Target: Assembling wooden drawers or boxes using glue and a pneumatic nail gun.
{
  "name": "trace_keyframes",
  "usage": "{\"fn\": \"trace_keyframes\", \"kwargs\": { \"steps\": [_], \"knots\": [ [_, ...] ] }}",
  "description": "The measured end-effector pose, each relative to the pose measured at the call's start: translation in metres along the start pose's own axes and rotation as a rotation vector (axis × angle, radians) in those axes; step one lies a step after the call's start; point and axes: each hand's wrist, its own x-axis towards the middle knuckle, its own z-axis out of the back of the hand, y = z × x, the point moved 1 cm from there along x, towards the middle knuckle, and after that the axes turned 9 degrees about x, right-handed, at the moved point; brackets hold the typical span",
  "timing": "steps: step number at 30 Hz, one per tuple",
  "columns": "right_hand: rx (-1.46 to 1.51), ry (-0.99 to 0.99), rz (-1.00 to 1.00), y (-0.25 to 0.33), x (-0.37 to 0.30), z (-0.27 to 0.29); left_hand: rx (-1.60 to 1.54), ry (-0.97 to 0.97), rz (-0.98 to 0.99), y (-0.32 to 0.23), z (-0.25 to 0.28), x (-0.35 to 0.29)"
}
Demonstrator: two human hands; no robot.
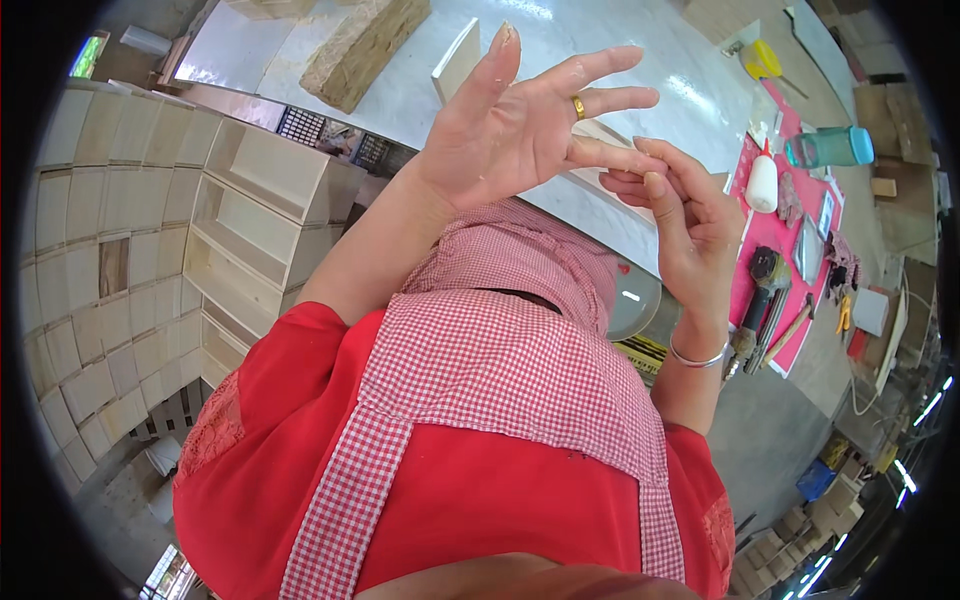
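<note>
Panel (pixel 458 62): pale, on the tabletop (pixel 575 25), just beyond the left thumb; brown block (pixel 362 52) beside it. Neither is held. Left hand (pixel 508 145) is palm up, fingers spread apart. Right hand (pixel 702 205) has thumb and fingertips pinched together on one left fingertip. Work on the wood seems between steps, by my reading, with the finger getting the attention. Boxes (pixel 262 165) at left are stacked and look assembled; white bottle (pixel 762 185) is unheld. More pale wood (pixel 600 131) lies mostly hidden behind the hands, so what is left cannot be told.

Grey floor (pixel 785 425), pale marbled table (pixel 700 60), strip lights (pixel 930 407) at right, bright barred opening (pixel 163 573) lower left
</note>
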Motion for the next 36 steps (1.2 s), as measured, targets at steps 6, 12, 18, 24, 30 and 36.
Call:
{"fn": "trace_keyframes", "kwargs": {
  "steps": [6, 12, 18, 24, 30, 36],
  "knots": [
    [0.076, -0.003, 0.025, -0.005, 0.005, -0.010, -0.175, -0.051, -0.001, 0.004, 0.004, -0.009],
    [0.184, -0.125, 0.033, -0.015, 0.009, -0.021, -0.371, -0.171, -0.029, 0.010, 0.009, -0.013],
    [0.019, -0.239, -0.107, -0.028, 0.019, -0.019, -0.396, -0.184, -0.030, 0.014, 0.008, -0.014],
    [0.152, -0.301, -0.124, -0.037, 0.021, -0.032, -0.339, -0.228, -0.071, 0.024, 0.000, -0.014],
    [0.244, -0.309, -0.052, -0.044, 0.018, -0.032, -0.345, -0.211, -0.062, 0.027, 0.000, -0.015],
    [0.240, -0.305, -0.028, -0.056, 0.011, -0.025, -0.366, -0.211, -0.052, 0.027, -0.002, -0.013]
  ]
}}
